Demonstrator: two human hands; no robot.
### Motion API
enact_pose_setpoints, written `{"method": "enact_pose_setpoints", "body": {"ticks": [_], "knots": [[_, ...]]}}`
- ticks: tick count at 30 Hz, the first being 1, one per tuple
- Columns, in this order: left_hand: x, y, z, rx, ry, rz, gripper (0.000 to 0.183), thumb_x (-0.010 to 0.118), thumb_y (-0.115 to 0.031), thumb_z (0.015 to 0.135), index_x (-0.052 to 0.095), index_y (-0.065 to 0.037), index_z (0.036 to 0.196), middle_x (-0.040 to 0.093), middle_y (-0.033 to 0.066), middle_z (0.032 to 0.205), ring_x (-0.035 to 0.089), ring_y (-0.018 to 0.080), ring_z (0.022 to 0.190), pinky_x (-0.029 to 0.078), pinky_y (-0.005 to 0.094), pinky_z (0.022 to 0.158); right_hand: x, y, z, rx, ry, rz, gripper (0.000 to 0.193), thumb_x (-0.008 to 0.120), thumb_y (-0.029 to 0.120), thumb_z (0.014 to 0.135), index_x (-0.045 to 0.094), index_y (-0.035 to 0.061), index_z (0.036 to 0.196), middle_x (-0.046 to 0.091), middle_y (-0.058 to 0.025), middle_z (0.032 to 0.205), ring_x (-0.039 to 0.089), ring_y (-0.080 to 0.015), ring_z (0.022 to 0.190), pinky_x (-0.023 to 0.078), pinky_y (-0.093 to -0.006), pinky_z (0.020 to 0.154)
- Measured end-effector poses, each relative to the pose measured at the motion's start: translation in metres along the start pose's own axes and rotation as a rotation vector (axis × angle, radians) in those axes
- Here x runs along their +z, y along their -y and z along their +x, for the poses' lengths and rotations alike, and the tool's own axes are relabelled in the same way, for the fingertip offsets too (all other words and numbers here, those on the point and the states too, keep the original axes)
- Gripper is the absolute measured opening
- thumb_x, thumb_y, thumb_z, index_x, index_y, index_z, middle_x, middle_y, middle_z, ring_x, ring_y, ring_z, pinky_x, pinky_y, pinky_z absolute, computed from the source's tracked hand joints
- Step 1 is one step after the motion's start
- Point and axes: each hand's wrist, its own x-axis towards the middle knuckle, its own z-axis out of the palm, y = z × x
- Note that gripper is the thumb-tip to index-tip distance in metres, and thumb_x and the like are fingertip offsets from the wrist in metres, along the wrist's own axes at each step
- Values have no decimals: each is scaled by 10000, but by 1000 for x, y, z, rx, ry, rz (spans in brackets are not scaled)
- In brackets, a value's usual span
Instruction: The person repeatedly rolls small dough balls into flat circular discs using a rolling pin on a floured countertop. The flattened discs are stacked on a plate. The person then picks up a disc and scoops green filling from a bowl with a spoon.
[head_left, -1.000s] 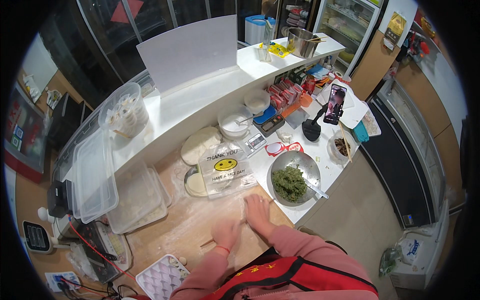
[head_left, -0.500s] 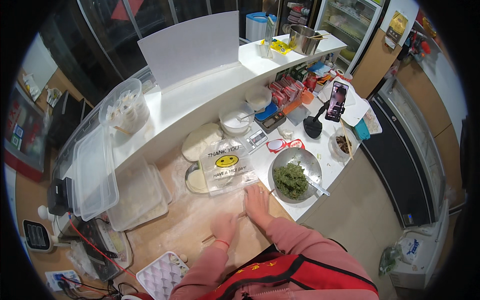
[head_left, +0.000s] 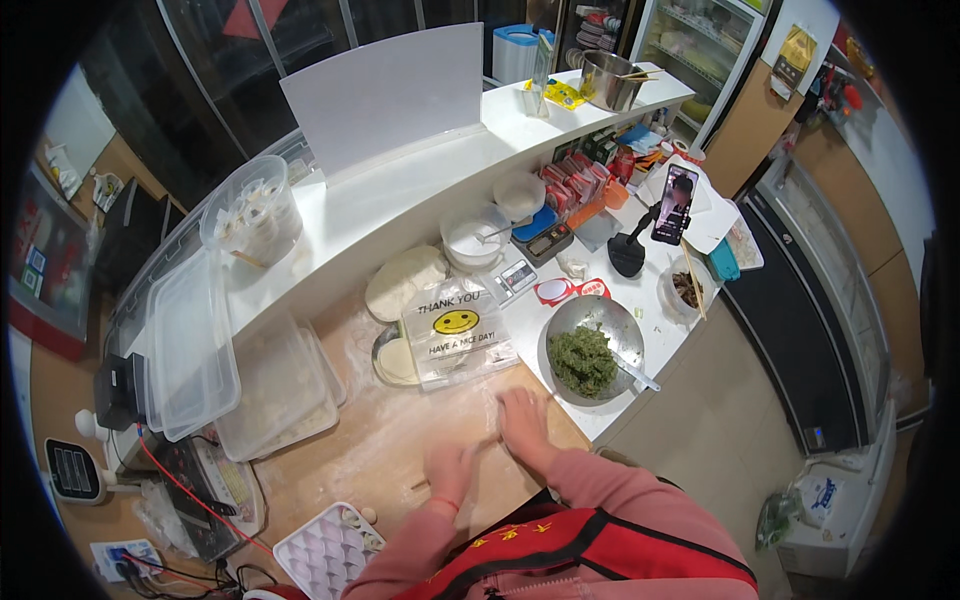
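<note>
A thin wooden rolling pin (head_left: 488, 441) lies slantwise on the floured wooden board (head_left: 350, 450). My left hand (head_left: 449, 470), somewhat smeared by motion, is closed over its near-left part, and a short end pokes out beside it. My right hand (head_left: 523, 422) grips the pin farther along, near the board's right edge; its fingers curl over and hide that end. Any dough under the pin is hidden. Beyond my hands, a clear plastic bag (head_left: 475, 355) with a yellow smiling face partly covers flat round dough pieces (head_left: 402, 285).
Right of the board stands a metal bowl (head_left: 633, 345) of green filling with a spoon. Behind are a white tub (head_left: 474, 240), a small scale (head_left: 515, 278) and a phone (head_left: 674, 205) on a stand. A white dimpled tray (head_left: 320, 550) and plastic boxes (head_left: 265, 385) sit left.
Both hands have shifted slightly toward me along with the rolling pin. The far-right end of the pin, visible earlier, is now hidden.
</note>
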Motion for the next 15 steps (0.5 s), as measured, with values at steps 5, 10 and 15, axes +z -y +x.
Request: {"method": "enact_pose_setpoints", "body": {"ticks": [5,10,15], "knots": [[4,4,-2,29,11,28,287,705,-396,911,778,-134,818,703,140,827,662,371,810,475,537,711,0,0,-5,0,186,40,250,590,127,929,639,134,1173,603,-89,1130,554,-307,1116,377,-462,975],[4,7,-3,106,-183,84,222,795,-274,858,706,-123,721,624,74,750,627,318,748,476,459,691,7,3,7,-83,-131,-26,251,609,117,910,646,106,1158,620,-91,1085,584,-297,1081,411,-455,917],[1,7,-14,117,-187,-75,204,791,-263,860,714,-112,746,632,72,761,628,316,750,464,466,684,-1,0,-15,-3,98,16,244,608,138,935,644,111,1175,612,-112,1156,557,-324,1150,372,-494,1018]]}}
